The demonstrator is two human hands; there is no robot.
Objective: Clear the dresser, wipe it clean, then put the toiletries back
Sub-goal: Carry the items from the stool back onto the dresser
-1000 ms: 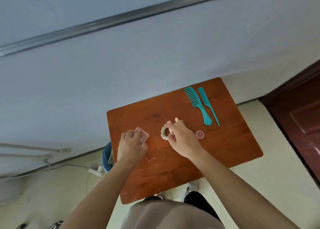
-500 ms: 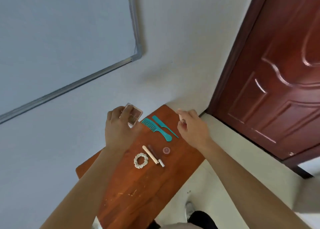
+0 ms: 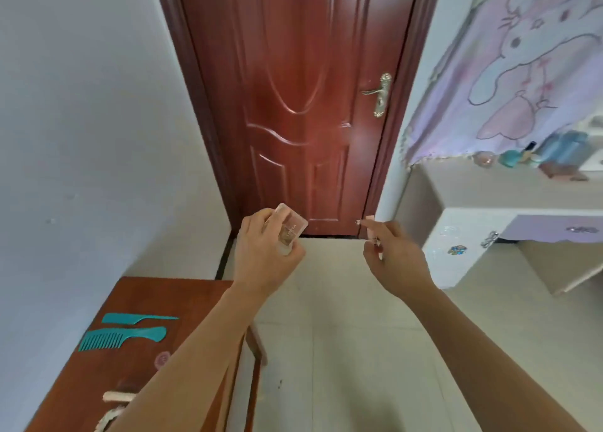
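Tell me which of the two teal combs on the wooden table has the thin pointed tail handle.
The narrower comb, lying nearer the wall; the wide-tooth comb beside it has a thick rounded handle.

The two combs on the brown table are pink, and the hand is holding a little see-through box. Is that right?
Not quite. The head view shows both combs on the brown table are teal, not pink. The left hand does hold the little see-through box.

Two combs (image 3: 122,330) are laid side by side on the table (image 3: 192,296) at the lower left, against the wall. A door (image 3: 293,105) is set straight ahead. The dresser (image 3: 473,200) is placed to the right, with bottles (image 3: 561,152) gathered on its top.
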